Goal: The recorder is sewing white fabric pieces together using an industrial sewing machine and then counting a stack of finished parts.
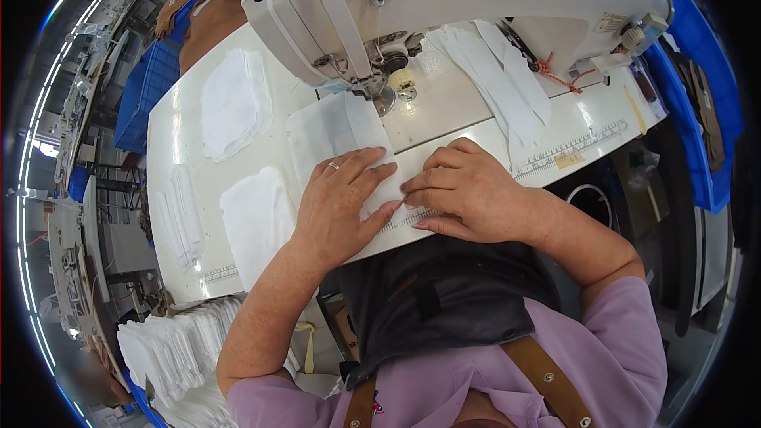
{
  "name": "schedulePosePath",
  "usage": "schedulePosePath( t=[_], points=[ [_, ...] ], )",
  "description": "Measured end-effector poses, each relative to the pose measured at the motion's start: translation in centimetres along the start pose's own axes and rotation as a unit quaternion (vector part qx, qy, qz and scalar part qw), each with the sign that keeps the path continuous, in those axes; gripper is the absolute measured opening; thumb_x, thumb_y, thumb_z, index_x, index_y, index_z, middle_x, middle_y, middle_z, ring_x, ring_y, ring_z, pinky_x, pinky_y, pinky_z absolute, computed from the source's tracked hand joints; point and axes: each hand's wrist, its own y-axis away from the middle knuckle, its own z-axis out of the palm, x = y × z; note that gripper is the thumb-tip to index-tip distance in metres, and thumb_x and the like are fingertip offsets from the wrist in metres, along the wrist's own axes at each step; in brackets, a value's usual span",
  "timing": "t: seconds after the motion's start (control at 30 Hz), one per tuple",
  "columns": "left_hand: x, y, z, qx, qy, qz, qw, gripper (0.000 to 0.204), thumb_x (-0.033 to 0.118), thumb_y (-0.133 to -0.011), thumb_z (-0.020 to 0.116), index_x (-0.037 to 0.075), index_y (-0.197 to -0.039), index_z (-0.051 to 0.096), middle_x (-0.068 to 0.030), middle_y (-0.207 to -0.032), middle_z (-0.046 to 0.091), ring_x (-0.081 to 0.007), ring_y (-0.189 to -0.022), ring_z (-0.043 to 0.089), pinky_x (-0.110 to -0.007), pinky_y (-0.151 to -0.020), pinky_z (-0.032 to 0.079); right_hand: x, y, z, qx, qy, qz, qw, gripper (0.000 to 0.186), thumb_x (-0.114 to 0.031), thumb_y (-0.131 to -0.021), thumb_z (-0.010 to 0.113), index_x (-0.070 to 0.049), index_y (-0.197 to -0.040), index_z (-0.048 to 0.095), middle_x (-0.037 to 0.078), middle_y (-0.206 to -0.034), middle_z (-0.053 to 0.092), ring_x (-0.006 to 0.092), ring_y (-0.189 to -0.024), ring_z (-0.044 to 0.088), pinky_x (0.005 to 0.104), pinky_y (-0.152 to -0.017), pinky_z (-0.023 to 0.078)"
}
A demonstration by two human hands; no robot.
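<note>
A white fabric piece [329,131] lies on the sewing machine table, its far edge beside the needle area of a white sewing machine [349,55]. My left hand [342,200], with a ring on one finger, rests on the fabric's near part, fingers spread and flat. At the near right edge of that piece my right hand [472,196] has its fingers curled, with the fingertips closed on the cloth. Both hands are close together near the table's front edge. The fabric under my fingers is partly hidden.
A stack of white pieces [235,103] and another white stack [258,210] lie to the left, beside narrow folded strips [181,218]. Long white strips [499,83] lie right of the needle. A ruler [575,143] runs along the front edge. Blue bins [690,95] stand right.
</note>
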Motion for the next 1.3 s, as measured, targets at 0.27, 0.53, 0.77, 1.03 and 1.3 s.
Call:
schedulePosePath(
  t=[0.27, 0.53, 0.77, 1.03, 1.3],
  points=[
    [-1.8, -1.7, -0.1, 0.013, -0.013, 0.003, 1.000, 0.039, 0.020, -0.078, 0.074, 0.008, -0.115, 0.067, -0.0091, -0.128, 0.061, -0.0304, -0.118, 0.057, -0.044, -0.100, 0.042, 1.7, -1.6, -0.3, -0.017, 0.014, 0.012, 1.000, 0.029, -0.029, -0.078, 0.076, -0.010, -0.100, 0.071, -0.001, -0.106, 0.068, 0.0191, -0.096, 0.059, 0.0353, -0.087, 0.043],
    [-4.2, -3.0, 0.1, 0.045, -0.016, 0.006, 0.999, 0.035, 0.019, -0.079, 0.071, 0.007, -0.112, 0.068, -0.0084, -0.129, 0.061, -0.0272, -0.119, 0.057, -0.045, -0.107, 0.037, 3.3, -3.8, -0.3, -0.032, 0.060, 0.001, 0.998, 0.032, -0.033, -0.081, 0.073, -0.009, -0.103, 0.072, 0.000, -0.107, 0.070, 0.0198, -0.098, 0.059, 0.0362, -0.089, 0.043],
    [-6.0, -4.4, 0.4, 0.065, 0.009, -0.026, 0.998, 0.036, 0.020, -0.081, 0.070, 0.006, -0.113, 0.068, -0.0094, -0.126, 0.064, -0.0244, -0.120, 0.058, -0.045, -0.111, 0.032, 4.6, -5.2, -0.1, -0.033, 0.081, 0.030, 0.996, 0.035, -0.034, -0.083, 0.072, -0.009, -0.108, 0.070, 0.002, -0.110, 0.068, 0.0212, -0.102, 0.058, 0.0368, -0.092, 0.042],
    [-8.1, -6.1, -0.1, 0.032, -0.030, -0.064, 0.997, 0.032, 0.026, -0.085, 0.069, 0.008, -0.111, 0.070, -0.0084, -0.116, 0.068, -0.0235, -0.115, 0.059, -0.047, -0.112, 0.030, 4.4, -5.5, 0.2, -0.011, 0.117, 0.062, 0.991, 0.042, -0.036, -0.084, 0.071, -0.007, -0.113, 0.067, 0.008, -0.113, 0.062, 0.0256, -0.106, 0.054, 0.0391, -0.091, 0.042],
    [-12.7, -7.9, -1.5, 0.171, -0.209, -0.284, 0.920, 0.048, 0.046, -0.085, 0.071, 0.008, -0.115, 0.070, -0.0033, -0.141, 0.054, -0.0201, -0.134, 0.045, -0.057, -0.114, 0.021, 4.7, -5.6, 0.7, 0.012, 0.112, 0.062, 0.992, 0.040, -0.034, -0.085, 0.069, -0.006, -0.113, 0.065, 0.010, -0.109, 0.061, 0.0274, -0.102, 0.054, 0.0410, -0.088, 0.043]
  ],
)
